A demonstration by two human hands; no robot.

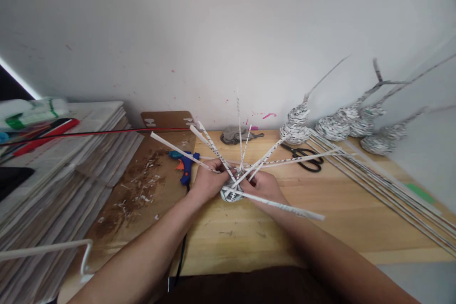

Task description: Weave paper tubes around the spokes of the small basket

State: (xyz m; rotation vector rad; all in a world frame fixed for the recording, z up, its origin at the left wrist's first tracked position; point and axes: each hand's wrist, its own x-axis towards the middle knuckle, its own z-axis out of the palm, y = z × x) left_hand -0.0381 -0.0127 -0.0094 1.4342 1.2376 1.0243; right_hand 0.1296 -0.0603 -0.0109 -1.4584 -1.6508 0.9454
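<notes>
A small woven ball of rolled newspaper tubes (231,193) sits between my two hands above the wooden table (342,204). Several long paper tubes (213,150) fan out from it, upward and to both sides. My left hand (208,179) is closed round the left side of the weave and pinches a tube. Closed on the right side is my right hand (265,185), its fingers on the tubes; one tube (281,206) crosses over its wrist.
A blue glue gun (185,167) lies left of my hands, its cord running toward me. Black scissors (307,157) lie behind right. Finished woven paper pieces (333,127) and long tubes (377,185) line the right. Newspaper stacks (60,180) fill the left.
</notes>
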